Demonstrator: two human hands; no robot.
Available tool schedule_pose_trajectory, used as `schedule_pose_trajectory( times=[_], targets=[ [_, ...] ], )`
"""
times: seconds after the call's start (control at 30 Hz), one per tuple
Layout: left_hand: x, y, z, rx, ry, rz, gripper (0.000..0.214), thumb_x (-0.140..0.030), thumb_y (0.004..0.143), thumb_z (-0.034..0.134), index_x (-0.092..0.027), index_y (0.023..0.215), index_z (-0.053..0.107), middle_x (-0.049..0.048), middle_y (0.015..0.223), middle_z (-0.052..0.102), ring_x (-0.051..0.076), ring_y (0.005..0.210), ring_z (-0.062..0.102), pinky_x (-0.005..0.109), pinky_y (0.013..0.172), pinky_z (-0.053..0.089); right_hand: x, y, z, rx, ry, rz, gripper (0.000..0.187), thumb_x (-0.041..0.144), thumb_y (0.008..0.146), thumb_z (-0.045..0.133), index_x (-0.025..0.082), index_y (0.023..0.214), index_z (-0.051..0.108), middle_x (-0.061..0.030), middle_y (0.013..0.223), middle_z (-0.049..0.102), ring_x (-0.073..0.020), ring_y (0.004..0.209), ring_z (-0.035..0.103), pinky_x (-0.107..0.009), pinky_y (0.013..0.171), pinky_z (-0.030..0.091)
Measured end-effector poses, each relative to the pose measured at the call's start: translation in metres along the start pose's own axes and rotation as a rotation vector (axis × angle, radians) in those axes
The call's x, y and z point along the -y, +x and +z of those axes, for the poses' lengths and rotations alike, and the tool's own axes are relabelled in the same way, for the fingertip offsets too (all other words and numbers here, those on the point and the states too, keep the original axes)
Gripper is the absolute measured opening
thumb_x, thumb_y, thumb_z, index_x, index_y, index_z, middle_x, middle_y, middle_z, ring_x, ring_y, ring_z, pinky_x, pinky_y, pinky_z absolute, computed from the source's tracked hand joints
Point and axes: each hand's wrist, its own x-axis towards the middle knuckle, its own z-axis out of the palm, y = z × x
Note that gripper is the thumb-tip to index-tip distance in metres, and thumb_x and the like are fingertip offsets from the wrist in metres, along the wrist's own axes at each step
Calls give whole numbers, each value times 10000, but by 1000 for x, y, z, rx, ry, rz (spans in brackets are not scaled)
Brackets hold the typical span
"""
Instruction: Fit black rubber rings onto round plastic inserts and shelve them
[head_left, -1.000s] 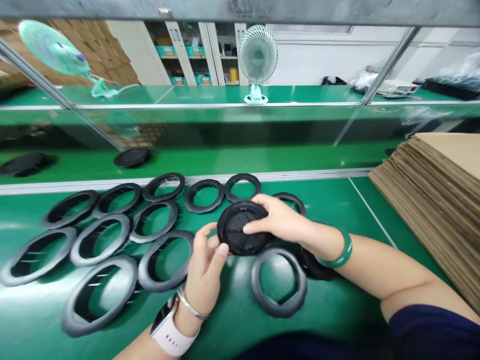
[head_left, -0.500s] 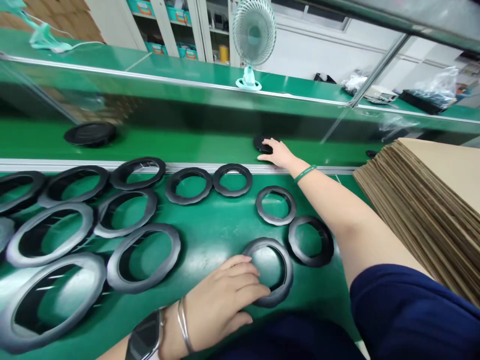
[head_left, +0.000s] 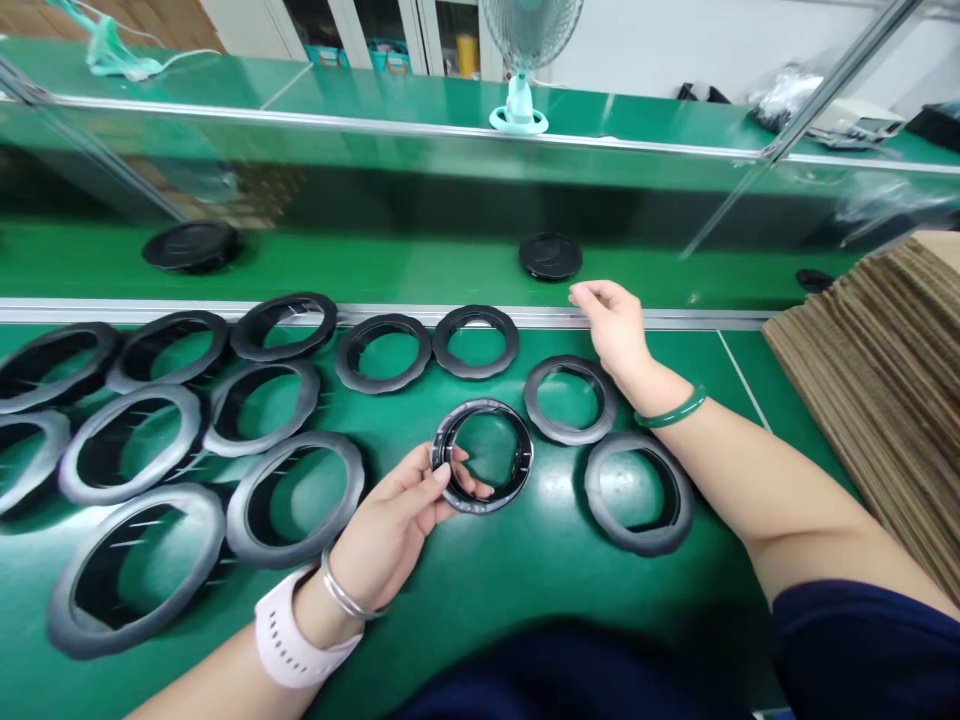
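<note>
Gripping a ring in the left hand, right hand beside a disc

In the head view I have the left hand (head_left: 394,530) at the middle of the green worktable (head_left: 487,610), gripping a dark ring (head_left: 523,452) by its left side. The thumb presses the near rim, and some fingertips show through the opening. This ring has a glossy inner band with small pale marks. I cannot tell whether it touches the table.

I see the right hand (head_left: 619,325) farther out, over the metal rail (head_left: 360,313), its fingers bent and drawn toward the thumb. I cannot tell whether the fingertips meet. Its fingertips are just beside a black disc (head_left: 551,257), which lies flat on the green strip beyond the rail, a narrow gap between them.

Around the hands I count 12 more rings lying on the table. 2 are on the right: a ring (head_left: 574,434) below the right hand, and a ring (head_left: 598,495) nearer the wearer, beside the forearm. 2 side-by-side rings (head_left: 476,371) lie near the rail, and 8 clustered rings (head_left: 352,480) fill the left, 2 of them cut by the picture's edge.

Farther left on the strip I see another disc (head_left: 191,247). At the right stands a stack of cardboard (head_left: 870,400); on the shelf behind, a pale green fan (head_left: 517,105).
</note>
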Motion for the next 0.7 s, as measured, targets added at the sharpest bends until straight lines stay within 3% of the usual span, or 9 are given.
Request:
schedule_pose_trajectory(
  times=[0.1,0.17,0.33,0.5,0.7],
  targets=[
    [-1,0,0,-8,-19,16,220,-344,915,644,-165,1042,632,61,856,662,240,906,677,325,829,568,14,-12,24,25,86,5,439,588,888,702,152,942,707,-55,927,704,-220,884,658,-350,833,524],
    [-2,-1,-1,-13,-41,15,223,-352,914,642,-168,1039,633,58,840,658,246,881,682,336,816,572,19,-15,29,49,110,-7,407,560,889,710,156,933,710,-52,923,704,-217,887,659,-344,833,527],
    [-4,-1,-4,-9,-37,-12,271,-391,877,697,-178,1040,659,52,837,665,238,869,682,340,827,574,0,7,4,3,142,111,264,409,858,723,145,867,708,-44,810,686,-197,809,658,-273,679,518],
    [-6,-2,-4,-23,126,-6,544,-329,674,894,-248,1164,672,29,989,694,194,952,661,245,872,547,-17,26,-12,55,74,245,124,243,838,669,125,818,700,-34,707,670,-154,652,609,-237,614,475],
    [6,3,-20,-142,252,-27,587,-554,650,849,-232,1123,720,87,1250,678,356,1281,539,469,1164,400,-13,27,-9,184,-66,167,58,181,822,698,143,780,708,-11,716,676,-175,699,624,-258,679,489]
  ],
)
